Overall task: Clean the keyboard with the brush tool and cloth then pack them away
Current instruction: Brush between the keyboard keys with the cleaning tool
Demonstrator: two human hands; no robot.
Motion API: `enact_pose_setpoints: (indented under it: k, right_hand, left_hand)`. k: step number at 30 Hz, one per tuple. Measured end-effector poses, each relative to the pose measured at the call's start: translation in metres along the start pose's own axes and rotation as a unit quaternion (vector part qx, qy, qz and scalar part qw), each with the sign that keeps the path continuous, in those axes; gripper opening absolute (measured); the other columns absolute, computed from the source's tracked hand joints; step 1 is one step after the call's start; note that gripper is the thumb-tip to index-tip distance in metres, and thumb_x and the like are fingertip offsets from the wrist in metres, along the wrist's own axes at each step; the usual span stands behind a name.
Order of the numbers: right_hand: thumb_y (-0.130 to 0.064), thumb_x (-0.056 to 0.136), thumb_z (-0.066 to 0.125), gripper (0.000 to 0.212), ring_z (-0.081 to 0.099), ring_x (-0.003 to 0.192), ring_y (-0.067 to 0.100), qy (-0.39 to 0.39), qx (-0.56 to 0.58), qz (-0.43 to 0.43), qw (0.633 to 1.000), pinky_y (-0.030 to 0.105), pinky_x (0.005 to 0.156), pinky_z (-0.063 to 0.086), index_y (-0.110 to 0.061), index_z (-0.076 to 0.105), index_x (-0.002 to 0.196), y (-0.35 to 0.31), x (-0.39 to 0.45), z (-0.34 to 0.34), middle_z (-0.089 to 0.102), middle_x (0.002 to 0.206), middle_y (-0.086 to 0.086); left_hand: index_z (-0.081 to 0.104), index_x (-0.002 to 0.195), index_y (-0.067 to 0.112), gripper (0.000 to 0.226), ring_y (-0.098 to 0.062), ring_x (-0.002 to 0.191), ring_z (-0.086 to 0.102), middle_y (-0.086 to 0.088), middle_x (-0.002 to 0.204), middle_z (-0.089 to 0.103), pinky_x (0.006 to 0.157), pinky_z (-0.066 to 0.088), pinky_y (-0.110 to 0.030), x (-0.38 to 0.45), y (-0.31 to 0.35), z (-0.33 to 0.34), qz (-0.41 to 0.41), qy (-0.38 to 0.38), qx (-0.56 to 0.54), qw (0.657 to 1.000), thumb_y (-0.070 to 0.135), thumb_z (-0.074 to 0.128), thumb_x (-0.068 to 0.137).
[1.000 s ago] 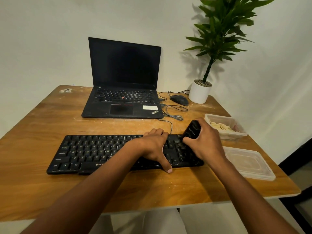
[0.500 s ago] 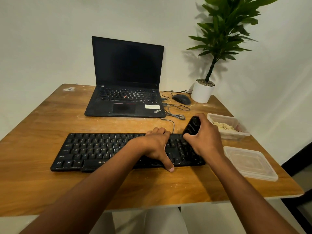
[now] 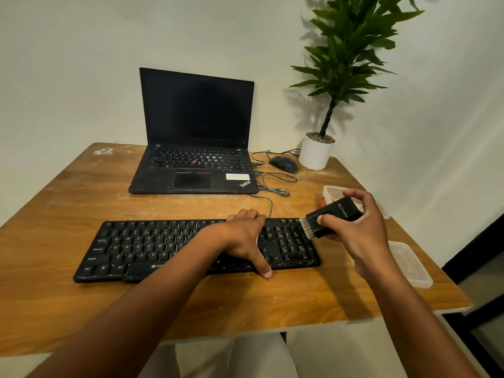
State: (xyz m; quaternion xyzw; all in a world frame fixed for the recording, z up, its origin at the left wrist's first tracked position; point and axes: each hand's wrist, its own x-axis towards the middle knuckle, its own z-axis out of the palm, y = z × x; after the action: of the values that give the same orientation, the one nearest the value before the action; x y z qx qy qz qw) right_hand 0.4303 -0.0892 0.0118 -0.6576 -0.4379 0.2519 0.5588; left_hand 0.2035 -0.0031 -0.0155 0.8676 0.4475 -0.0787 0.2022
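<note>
A black keyboard [image 3: 152, 246] lies across the middle of the wooden table [image 3: 68, 203]. My left hand [image 3: 245, 236] rests flat on its right half, thumb hooked over the front edge, pinning it down. My right hand [image 3: 357, 230] holds a black brush tool [image 3: 332, 216] just above the keyboard's right end, bristles pointing left and lifted off the keys. Behind that hand stands a clear plastic box [image 3: 331, 190] with something pale inside, mostly hidden; I cannot tell if the cloth is in it. Its lid [image 3: 411, 266] lies near the table's right edge.
An open black laptop [image 3: 195, 140] stands at the back centre. A mouse [image 3: 283, 163] with loose cables [image 3: 272, 186] and a white potted plant [image 3: 316, 152] sit at the back right. The keyboard's cable runs back toward the laptop. The table's edge is close on the right.
My right hand has lifted the brush off the keys and swung it right, turning the bristles into view. My left hand stays on the keyboard.
</note>
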Motion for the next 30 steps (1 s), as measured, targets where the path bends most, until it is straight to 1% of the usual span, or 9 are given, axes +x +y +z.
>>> enact_pose_setpoints:
  k: [3, 6, 9, 13, 17, 20, 24, 27, 30]
  right_hand:
    - [-0.005, 0.071, 0.088, 0.061, 0.073, 0.101, 0.026, -0.006, 0.046, 0.015, 0.999, 0.052, 0.079, 0.065, -0.036, 0.06, 0.116, 0.003, -0.005, 0.002, 0.07, 0.109, 0.001]
    - [0.0, 0.078, 0.082, 0.052, 0.07, 0.104, 0.028, -0.008, 0.078, 0.027, 0.997, 0.042, 0.073, 0.066, -0.029, 0.061, 0.114, 0.005, -0.009, 0.003, 0.067, 0.108, 0.002]
    - [0.002, 0.085, 0.075, 0.042, 0.069, 0.105, 0.03, -0.012, 0.106, 0.038, 0.994, 0.038, 0.07, 0.063, -0.027, 0.061, 0.112, 0.007, -0.012, 0.001, 0.066, 0.108, 0.0]
    - [0.0, 0.09, 0.07, 0.036, 0.072, 0.102, 0.027, -0.016, 0.128, 0.06, 0.99, 0.032, 0.064, 0.061, -0.024, 0.062, 0.115, 0.013, -0.014, -0.004, 0.068, 0.115, 0.007]
    - [-0.002, 0.092, 0.067, 0.031, 0.074, 0.096, 0.025, -0.009, 0.141, 0.064, 0.988, 0.029, 0.06, 0.06, -0.025, 0.065, 0.112, 0.017, -0.015, -0.007, 0.07, 0.115, 0.01]
    - [-0.002, 0.093, 0.067, 0.031, 0.074, 0.097, 0.027, -0.004, 0.147, 0.066, 0.987, 0.03, 0.06, 0.061, -0.025, 0.066, 0.114, 0.019, -0.014, -0.008, 0.07, 0.115, 0.011]
    - [-0.004, 0.094, 0.067, 0.032, 0.074, 0.098, 0.025, 0.002, 0.144, 0.064, 0.988, 0.031, 0.063, 0.061, -0.026, 0.065, 0.117, 0.02, -0.013, -0.01, 0.07, 0.114, 0.008]
    - [-0.004, 0.094, 0.067, 0.033, 0.073, 0.097, 0.022, 0.011, 0.139, 0.06, 0.988, 0.036, 0.069, 0.063, -0.026, 0.064, 0.118, 0.021, -0.014, -0.017, 0.069, 0.111, 0.004]
    - [-0.005, 0.095, 0.067, 0.036, 0.073, 0.098, 0.019, 0.032, 0.137, 0.064, 0.988, 0.038, 0.073, 0.063, -0.024, 0.063, 0.126, 0.022, -0.012, -0.031, 0.068, 0.112, -0.001]
  left_hand:
    - [0.0, 0.166, 0.019, 0.143, -0.029, 0.158, 0.001, 0.0, 0.171, 0.004, 0.129, 0.011, -0.048, 0.0, 0.001, -0.001, -0.003, -0.005, -0.001, 1.0, 0.066, 0.088, 0.063]
    - [0.001, 0.166, 0.019, 0.144, -0.028, 0.157, 0.005, 0.001, 0.17, 0.007, 0.129, 0.012, -0.046, 0.0, 0.001, -0.001, -0.003, -0.001, 0.001, 1.0, 0.066, 0.088, 0.062]
    - [0.003, 0.166, 0.019, 0.143, -0.027, 0.155, 0.008, 0.0, 0.169, 0.011, 0.128, 0.014, -0.045, 0.0, 0.001, -0.001, -0.002, 0.0, 0.002, 1.0, 0.066, 0.088, 0.062]
    - [0.004, 0.166, 0.018, 0.143, -0.027, 0.154, 0.011, 0.001, 0.167, 0.013, 0.128, 0.017, -0.046, 0.002, 0.0, -0.001, -0.002, 0.001, 0.004, 1.0, 0.068, 0.088, 0.061]
    - [0.004, 0.166, 0.018, 0.144, -0.026, 0.154, 0.01, 0.002, 0.167, 0.012, 0.128, 0.017, -0.046, 0.002, 0.0, -0.001, -0.003, -0.001, 0.003, 1.0, 0.068, 0.089, 0.06]
    - [0.003, 0.166, 0.018, 0.144, -0.026, 0.155, 0.009, 0.001, 0.168, 0.011, 0.128, 0.017, -0.046, 0.001, 0.001, -0.001, -0.005, -0.003, 0.004, 1.0, 0.067, 0.089, 0.061]
    - [0.002, 0.166, 0.018, 0.144, -0.026, 0.155, 0.009, 0.002, 0.169, 0.009, 0.128, 0.016, -0.046, 0.0, 0.002, -0.002, -0.004, -0.004, 0.002, 1.0, 0.067, 0.089, 0.062]
    - [0.002, 0.166, 0.018, 0.145, -0.026, 0.155, 0.009, 0.003, 0.168, 0.009, 0.128, 0.017, -0.046, 0.001, 0.001, -0.002, -0.003, -0.005, -0.001, 1.0, 0.068, 0.088, 0.061]
    - [0.002, 0.166, 0.019, 0.145, -0.026, 0.155, 0.009, 0.001, 0.169, 0.009, 0.128, 0.017, -0.046, 0.002, -0.001, 0.0, -0.001, -0.001, 0.001, 1.0, 0.068, 0.088, 0.06]
